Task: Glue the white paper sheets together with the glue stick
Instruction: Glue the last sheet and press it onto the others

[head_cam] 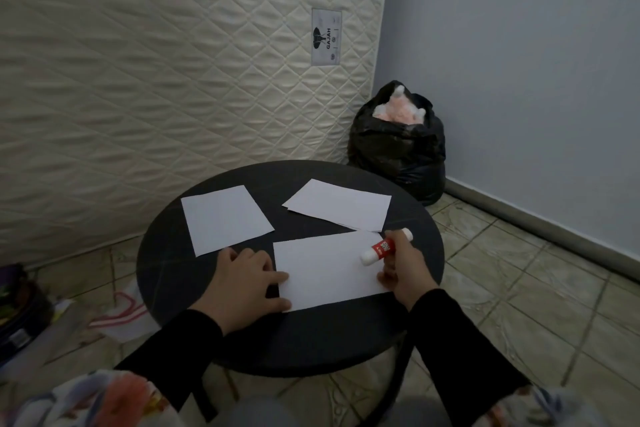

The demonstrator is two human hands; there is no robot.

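Note:
Three white paper sheets lie on a round black table. The nearest sheet lies in front of me. My left hand presses flat on its left edge, fingers spread. My right hand grips a red and white glue stick over the sheet's right end, its white tip pointing down-left at the paper. A second sheet lies at the back left, and a third sheet at the back right, seemingly with another under it.
A quilted mattress leans against the wall behind the table. A black rubbish bag stands in the corner at the back right. Clutter and a bag lie on the tiled floor to the left.

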